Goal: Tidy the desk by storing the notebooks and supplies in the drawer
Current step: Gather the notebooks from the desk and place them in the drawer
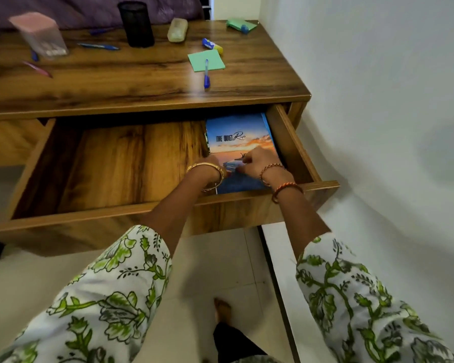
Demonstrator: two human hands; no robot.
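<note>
The wooden drawer (110,205) stands pulled out under the desk top. A notebook (236,132) with a blue and orange sunset cover lies flat in its right end, against the right wall. My left hand (206,167) grips the notebook's near left edge, and my right hand (257,161) rests on its cover with fingers curled. More notebooks seem to lie under it, mostly hidden. On the desk lie a green sticky pad (206,60) with a blue pen (206,74) across it and a glue stick (212,45).
Also on the desk: a black mesh pen holder (136,23), a clear box with a pink lid (41,35), a pale pouch (177,30), another green pad (240,24), several loose pens (98,46). A white wall (378,100) is close on the right. The drawer's left part shows bare wood.
</note>
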